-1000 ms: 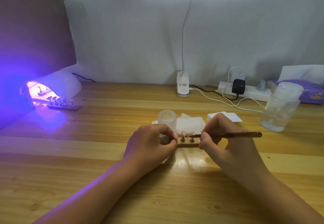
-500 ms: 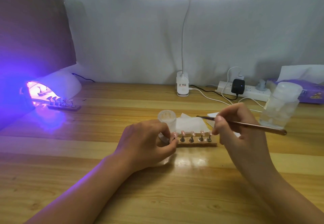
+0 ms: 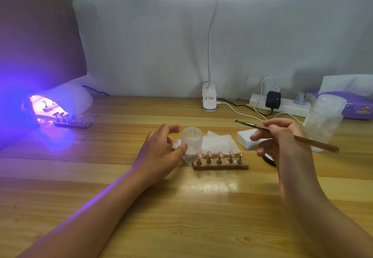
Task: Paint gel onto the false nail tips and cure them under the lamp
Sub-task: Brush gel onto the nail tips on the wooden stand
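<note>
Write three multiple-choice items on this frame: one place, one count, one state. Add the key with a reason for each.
1. Where does the far nail strip lie?
A. at the mouth of the lit curing lamp
B. on the floor
C. on a shelf

2. How many tips stand on the near holder?
A. three
B. five
C. seven

3. What is the right hand doing?
A. lying flat and empty
B. holding the brush, bristles off the tips
C. pressing a lid down

Key:
1 A, the strip sits in the purple glow at the lamp's opening.
2 B, five pink tips stand on five pegs.
3 B, its fingers pinch the handle and the bristles point away from the holder.
</note>
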The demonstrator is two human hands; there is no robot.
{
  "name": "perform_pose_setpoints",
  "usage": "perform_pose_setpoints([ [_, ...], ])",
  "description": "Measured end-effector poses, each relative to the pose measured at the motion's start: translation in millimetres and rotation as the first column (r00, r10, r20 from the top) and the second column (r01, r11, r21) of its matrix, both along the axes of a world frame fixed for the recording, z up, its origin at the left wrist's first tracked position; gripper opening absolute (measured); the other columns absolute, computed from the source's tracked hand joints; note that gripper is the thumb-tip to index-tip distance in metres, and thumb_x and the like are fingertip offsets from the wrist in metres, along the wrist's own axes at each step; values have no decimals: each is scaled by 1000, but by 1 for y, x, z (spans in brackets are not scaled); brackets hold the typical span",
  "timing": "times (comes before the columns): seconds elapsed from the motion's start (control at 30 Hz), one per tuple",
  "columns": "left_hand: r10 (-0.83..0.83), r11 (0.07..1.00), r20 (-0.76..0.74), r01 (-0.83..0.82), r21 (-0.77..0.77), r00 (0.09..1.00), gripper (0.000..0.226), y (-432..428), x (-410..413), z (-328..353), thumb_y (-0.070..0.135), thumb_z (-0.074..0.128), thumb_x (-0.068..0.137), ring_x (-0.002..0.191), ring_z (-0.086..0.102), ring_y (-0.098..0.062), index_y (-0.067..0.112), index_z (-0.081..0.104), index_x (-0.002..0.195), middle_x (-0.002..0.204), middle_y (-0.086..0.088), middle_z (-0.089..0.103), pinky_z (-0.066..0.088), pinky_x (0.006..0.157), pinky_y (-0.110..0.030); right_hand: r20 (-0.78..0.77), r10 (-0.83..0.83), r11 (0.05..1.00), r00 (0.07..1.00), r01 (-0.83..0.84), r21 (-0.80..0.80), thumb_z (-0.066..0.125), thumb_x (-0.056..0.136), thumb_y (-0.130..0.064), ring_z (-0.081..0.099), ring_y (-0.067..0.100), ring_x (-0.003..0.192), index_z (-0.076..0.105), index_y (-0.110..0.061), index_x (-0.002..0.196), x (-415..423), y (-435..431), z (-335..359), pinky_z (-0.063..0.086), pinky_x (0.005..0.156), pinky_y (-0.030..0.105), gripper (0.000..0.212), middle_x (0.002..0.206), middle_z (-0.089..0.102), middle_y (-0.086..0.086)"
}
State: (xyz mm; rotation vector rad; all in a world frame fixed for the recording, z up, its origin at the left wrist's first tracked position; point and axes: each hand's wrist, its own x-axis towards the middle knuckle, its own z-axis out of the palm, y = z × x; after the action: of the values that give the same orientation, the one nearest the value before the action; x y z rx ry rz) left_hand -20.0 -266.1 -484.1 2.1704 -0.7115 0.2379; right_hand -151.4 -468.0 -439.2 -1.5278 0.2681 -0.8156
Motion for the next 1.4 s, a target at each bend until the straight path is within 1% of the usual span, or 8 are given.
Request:
perform_pose_setpoints([
  [0.13, -102, 994, 21, 102, 26, 995, 51, -1, -3, -1, 38, 69, 87, 106, 48, -5, 32, 48, 133, 123, 21, 53, 50, 89, -39, 21, 10, 997, 1000, -9, -80, 51, 98, -17, 58, 4, 56, 57, -19, 96, 0, 2, -2, 49, 55, 11, 6, 75, 70, -7],
  [0.33, -106, 994, 55, 106, 6, 993, 45, -1, -4, -1, 42, 66, 88, 105, 50, -6, 30, 50, 129, 121, 21, 55, 52, 86, -41, 22, 103, 965, 994, -95, -243, 58, 94, -6, 65, 2, 72, 61, -20, 97, -5, 10, -2, 52, 62, 15, 15, 82, 71, -9],
  [0.5, -69, 997, 174, 71, -5, 982, 47, -3, -7, -1, 43, 69, 86, 100, 52, -2, 29, 49, 126, 117, 20, 56, 50, 83, -37, 32, 195, 921, 980, -172, -351, 52, 87, -20, 67, 6, 74, 66, -22, 99, -10, 18, -1, 51, 64, 14, 19, 87, 72, -8],
  [0.63, 20, 998, 286, 0, -69, 958, 56, -2, -10, 2, 52, 67, 80, 95, 52, -4, 29, 48, 127, 117, 17, 56, 48, 75, -31, 68, 186, 886, 980, -138, -442, 55, 84, -17, 69, 10, 82, 57, -19, 98, -12, 22, -2, 53, 64, 16, 15, 84, 70, -9],
  [0.8, 23, 998, 433, 4, -60, 901, 65, -4, -16, 4, 58, 65, 80, 97, 51, -5, 27, 43, 132, 123, 10, 57, 45, 76, -25, 126, 194, 832, 973, -94, -547, 61, 84, -14, 69, 12, 74, 57, -16, 89, -14, 27, 0, 56, 60, 25, 7, 76, 68, -5],
  [0.9, -17, 998, 492, 44, -43, 871, 65, -8, -20, 5, 57, 65, 83, 99, 52, -7, 23, 43, 133, 124, 7, 58, 45, 83, -24, 108, 176, 813, 978, -82, -577, 63, 85, -19, 69, 11, 72, 57, -18, 88, -14, 29, -1, 54, 61, 22, 6, 75, 69, -6],
  [1.0, -49, 996, 516, 77, -33, 855, 65, -11, -23, 6, 59, 63, 84, 100, 54, -8, 22, 42, 133, 124, 4, 59, 45, 87, -23, 89, 151, 804, 985, -70, -590, 68, 85, -12, 69, 11, 70, 58, -18, 86, -14, 28, -3, 53, 60, 23, 11, 74, 69, -7],
  [1.4, -132, 987, 592, 158, 8, 795, 61, -14, -30, 8, 52, 62, 88, 101, 56, -10, 18, 40, 133, 117, -3, 60, 47, 88, -25, 65, 114, 799, 991, -52, -599, 64, 82, -20, 66, 12, 67, 59, -19, 84, -14, 27, -1, 52, 55, 26, 6, 77, 67, -13],
])
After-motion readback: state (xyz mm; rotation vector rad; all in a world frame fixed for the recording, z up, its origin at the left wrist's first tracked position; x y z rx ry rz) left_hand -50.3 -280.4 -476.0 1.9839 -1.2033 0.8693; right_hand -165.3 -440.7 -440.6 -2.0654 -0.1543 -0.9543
